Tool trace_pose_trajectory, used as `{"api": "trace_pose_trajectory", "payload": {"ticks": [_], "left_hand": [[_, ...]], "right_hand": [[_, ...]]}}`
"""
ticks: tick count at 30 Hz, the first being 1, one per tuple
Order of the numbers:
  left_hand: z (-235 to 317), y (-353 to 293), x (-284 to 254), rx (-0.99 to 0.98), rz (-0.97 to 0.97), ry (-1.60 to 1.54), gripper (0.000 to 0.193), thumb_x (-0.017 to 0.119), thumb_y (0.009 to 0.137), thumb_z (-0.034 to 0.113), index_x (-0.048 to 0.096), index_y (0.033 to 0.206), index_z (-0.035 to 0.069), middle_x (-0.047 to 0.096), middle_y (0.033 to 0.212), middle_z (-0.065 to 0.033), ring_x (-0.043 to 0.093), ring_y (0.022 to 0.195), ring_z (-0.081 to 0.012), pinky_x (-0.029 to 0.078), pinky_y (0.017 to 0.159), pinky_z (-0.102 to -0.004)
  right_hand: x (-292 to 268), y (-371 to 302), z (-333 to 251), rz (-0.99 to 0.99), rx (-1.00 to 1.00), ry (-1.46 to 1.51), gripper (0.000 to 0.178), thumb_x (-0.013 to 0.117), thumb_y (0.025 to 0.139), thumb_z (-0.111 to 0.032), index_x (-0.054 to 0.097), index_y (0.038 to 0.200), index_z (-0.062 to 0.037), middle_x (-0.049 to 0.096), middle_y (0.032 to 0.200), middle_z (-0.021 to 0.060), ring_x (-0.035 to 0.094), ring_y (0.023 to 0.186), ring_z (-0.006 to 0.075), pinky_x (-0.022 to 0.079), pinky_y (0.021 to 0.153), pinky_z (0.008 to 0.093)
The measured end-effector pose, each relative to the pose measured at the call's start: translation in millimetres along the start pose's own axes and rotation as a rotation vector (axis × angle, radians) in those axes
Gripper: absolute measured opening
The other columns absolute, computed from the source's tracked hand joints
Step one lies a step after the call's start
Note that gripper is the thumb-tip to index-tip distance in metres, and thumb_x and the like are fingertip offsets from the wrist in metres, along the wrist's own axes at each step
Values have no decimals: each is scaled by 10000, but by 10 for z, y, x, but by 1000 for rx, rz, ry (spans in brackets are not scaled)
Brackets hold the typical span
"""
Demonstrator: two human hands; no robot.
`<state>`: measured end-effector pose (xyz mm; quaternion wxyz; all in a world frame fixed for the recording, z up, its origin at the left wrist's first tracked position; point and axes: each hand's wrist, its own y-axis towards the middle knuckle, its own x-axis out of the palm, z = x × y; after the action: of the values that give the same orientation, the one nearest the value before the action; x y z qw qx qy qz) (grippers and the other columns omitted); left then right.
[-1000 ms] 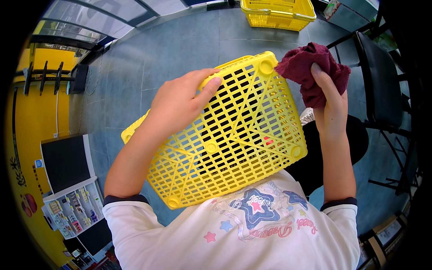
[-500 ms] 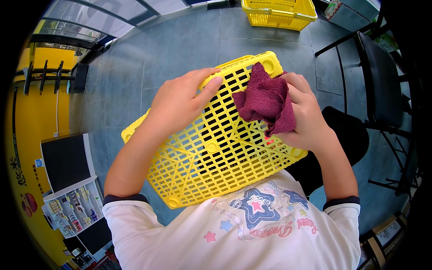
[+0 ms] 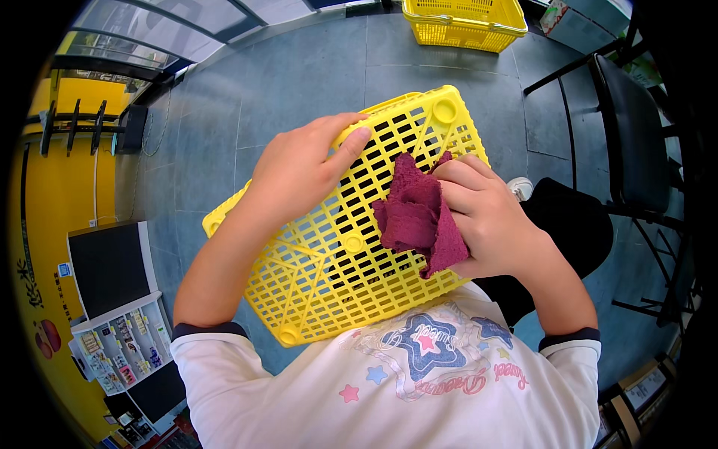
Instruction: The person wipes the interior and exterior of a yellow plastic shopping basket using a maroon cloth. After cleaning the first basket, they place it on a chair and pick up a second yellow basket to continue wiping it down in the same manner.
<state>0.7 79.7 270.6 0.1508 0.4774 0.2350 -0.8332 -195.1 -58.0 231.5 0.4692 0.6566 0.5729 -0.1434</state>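
Note:
A yellow plastic shopping basket (image 3: 299, 303) is tilted in front of my chest, its slotted bottom facing up toward me. My left hand (image 3: 307, 161) grips its far left edge, thumb on the slotted face and fingers over the rim. Bunched in my right hand (image 3: 486, 217) is a dark maroon cloth (image 3: 419, 213), which lies against the right half of the basket's bottom. Fingers of the right hand are partly hidden by the cloth's folds.
Another yellow basket (image 3: 464, 30) with metal handles stands on the grey tiled floor (image 3: 299, 67) ahead. To the right is a black chair (image 3: 632, 135). A shelf of small packaged goods (image 3: 127, 348) stands at left; cardboard boxes (image 3: 636, 400) lie at lower right.
My right hand has slid the cloth down the basket's bottom, toward my body and slightly left, uncovering the far right corner. The left hand and basket stay nearly still.

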Motion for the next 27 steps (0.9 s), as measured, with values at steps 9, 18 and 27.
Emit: {"api": "trace_pose_trajectory", "payload": {"ticks": [9,18,27], "left_hand": [[13,5,-1,13,5,3,509,411,953,495,598,1214,99,662,1099,-120,650,929,-307,501,801,-401],[19,22,1,24,9,17,497,425,948,493,601,1212,110,657,1110,-121,642,945,-317,499,808,-401],[49,1,-17,14,-3,-30,433,440,965,422,603,1209,104,664,1095,-117,639,962,-297,488,822,-361]], "right_hand": [[-245,14,384,213,224,-98,320,752,620,-100,651,917,-37,634,913,56,560,936,265,448,861,389],[-23,210,211,233,99,-204,340,779,616,-179,650,908,-63,618,966,35,546,992,243,432,884,369],[123,186,-46,45,-12,12,352,756,545,-153,638,862,-57,576,927,58,534,942,245,433,876,378]]}}
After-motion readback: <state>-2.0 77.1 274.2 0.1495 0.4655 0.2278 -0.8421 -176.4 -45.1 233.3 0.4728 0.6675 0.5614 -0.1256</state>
